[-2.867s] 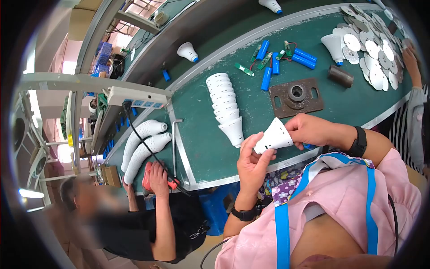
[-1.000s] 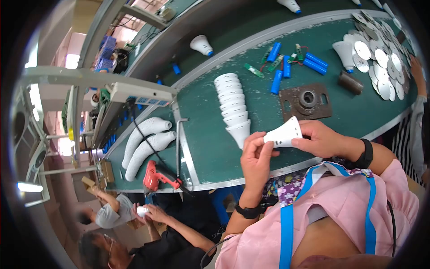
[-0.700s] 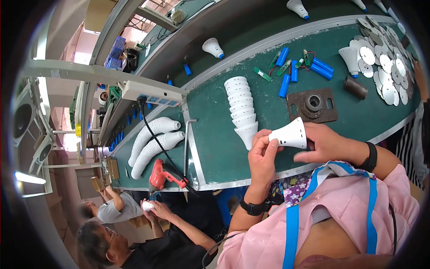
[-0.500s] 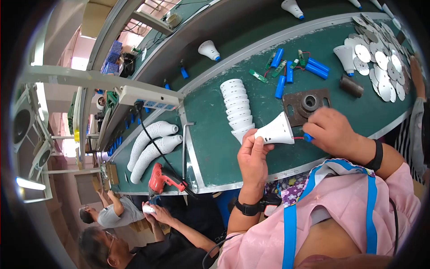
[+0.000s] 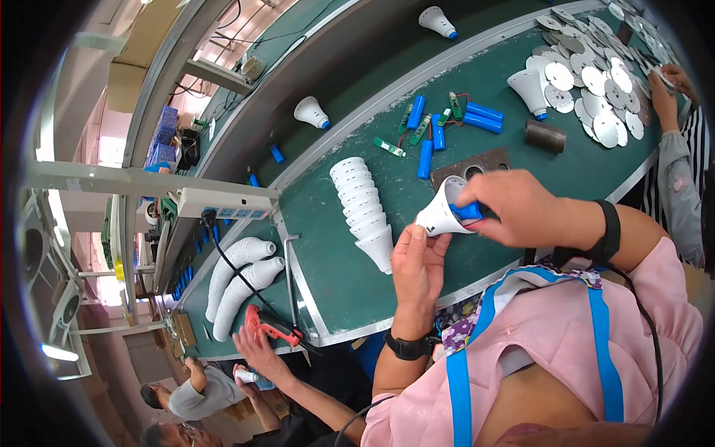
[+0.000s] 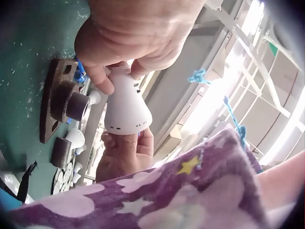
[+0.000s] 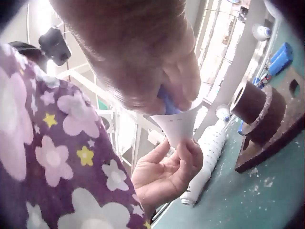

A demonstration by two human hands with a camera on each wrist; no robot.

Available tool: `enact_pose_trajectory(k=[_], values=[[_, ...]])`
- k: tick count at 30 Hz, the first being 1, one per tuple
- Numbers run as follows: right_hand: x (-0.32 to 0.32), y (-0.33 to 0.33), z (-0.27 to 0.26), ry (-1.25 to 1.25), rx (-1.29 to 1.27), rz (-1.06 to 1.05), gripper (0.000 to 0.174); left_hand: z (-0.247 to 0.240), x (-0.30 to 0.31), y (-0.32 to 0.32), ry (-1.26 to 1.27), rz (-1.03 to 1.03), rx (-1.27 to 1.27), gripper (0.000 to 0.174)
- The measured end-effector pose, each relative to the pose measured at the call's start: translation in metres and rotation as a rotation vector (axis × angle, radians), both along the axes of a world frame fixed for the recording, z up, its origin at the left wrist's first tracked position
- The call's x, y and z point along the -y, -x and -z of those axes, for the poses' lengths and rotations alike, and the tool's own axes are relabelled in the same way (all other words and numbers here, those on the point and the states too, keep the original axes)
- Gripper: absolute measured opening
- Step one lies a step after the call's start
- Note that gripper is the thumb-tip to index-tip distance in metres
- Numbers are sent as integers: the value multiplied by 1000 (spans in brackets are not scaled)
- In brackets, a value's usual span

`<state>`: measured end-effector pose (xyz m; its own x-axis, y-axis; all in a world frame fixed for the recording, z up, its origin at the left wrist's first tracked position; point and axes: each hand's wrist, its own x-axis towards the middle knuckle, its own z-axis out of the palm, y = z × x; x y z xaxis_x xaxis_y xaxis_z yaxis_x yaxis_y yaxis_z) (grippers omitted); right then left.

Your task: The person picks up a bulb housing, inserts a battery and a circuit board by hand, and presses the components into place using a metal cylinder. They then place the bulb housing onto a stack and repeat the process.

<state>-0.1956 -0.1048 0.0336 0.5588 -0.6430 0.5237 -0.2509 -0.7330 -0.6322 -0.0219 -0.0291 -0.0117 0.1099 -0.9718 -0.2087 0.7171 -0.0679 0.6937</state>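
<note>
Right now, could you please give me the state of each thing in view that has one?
Held white cone: wide mouth open
Blue battery: pinched, at the cone's mouth
White cone stack: nested, lying down
Metal discs: heaped loosely
Power strip: one plug inserted

Brown plate obstructs passage beyond white cone.

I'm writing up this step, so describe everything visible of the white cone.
The white cone looks like smooth plastic, with small dark slots near its rim and on its side. It tilts above the green table, mouth open. The left hand pinches its narrow end; the right hand holds a blue cylinder at its mouth.
</note>
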Motion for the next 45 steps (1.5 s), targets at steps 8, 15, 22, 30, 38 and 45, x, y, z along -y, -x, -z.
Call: enact_pose_trajectory(k=[8,15,22,30,38,45], values=[[30,8,-12,-3,-36,-15,12,-1,20,18,27,67,-130,19],[48,20,-47,283,-304,-55,17,-30,50,35,47,169,0,31],[58,15,-46,384,-685,-83,18,0,66,36,87,248,835,45],[65,9,-44,449,-702,-134,14,17,66,36,43,304,819,34],[67,-1,-47,449,-798,-183,12,5,60,32,25,405,627,43],[68,-5,-51,377,-810,-215,10,-30,69,27,-108,438,289,47]])
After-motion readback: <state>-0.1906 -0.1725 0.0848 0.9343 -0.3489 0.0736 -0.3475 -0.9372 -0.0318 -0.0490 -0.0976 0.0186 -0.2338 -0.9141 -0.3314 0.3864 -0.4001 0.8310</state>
